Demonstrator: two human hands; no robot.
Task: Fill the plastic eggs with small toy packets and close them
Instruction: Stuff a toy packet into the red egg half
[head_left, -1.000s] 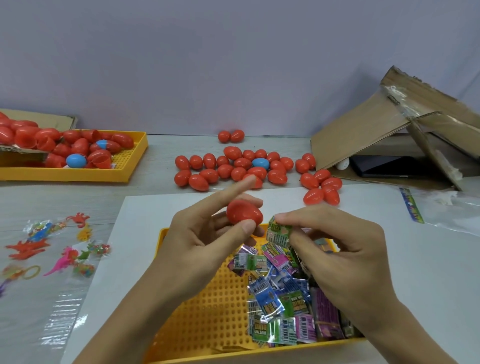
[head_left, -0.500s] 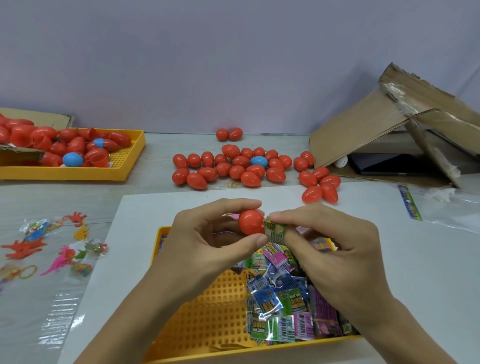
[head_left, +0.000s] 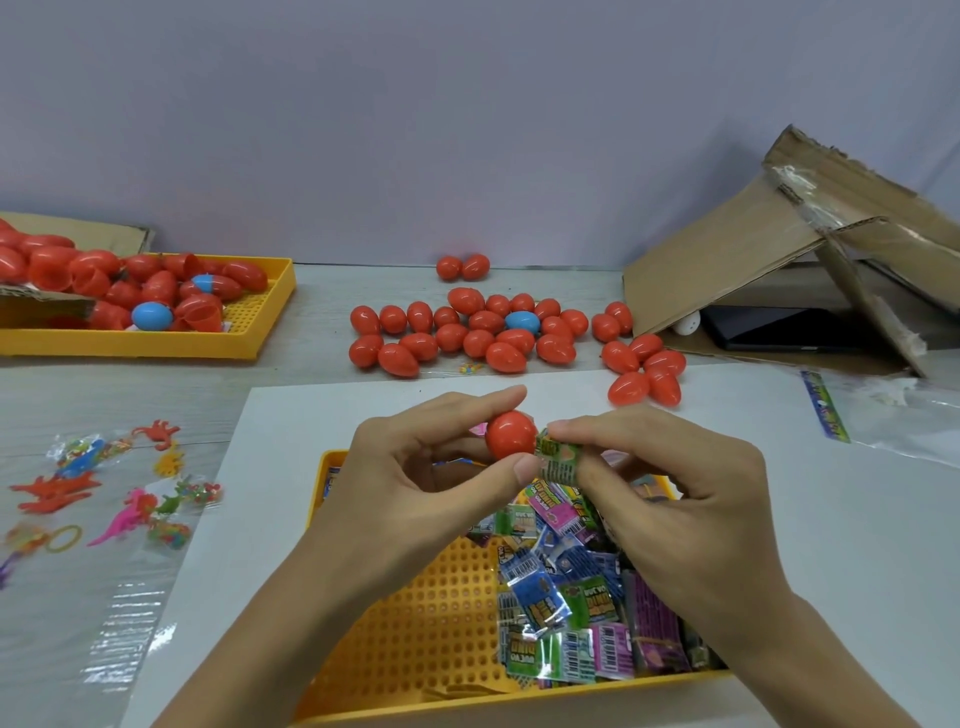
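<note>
Head view shows the left hand (head_left: 415, 483) pinching a red egg (head_left: 510, 435) above the yellow tray (head_left: 415, 634) while the right hand (head_left: 670, 499) pinches a green packet (head_left: 557, 460) against it, apparently mid-filling; next, push the packet inside and close.

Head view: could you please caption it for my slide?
Left hand holds red plastic egg; right hand pinches small green toy packet against it.

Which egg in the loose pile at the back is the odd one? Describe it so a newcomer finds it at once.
Start at the collapsed cardboard box at the far right, then look left to the cluster of red eggs lying loose on the table. The blue egg sits near the cluster's middle, ringed by red ones; it is the only blue egg there.
</note>
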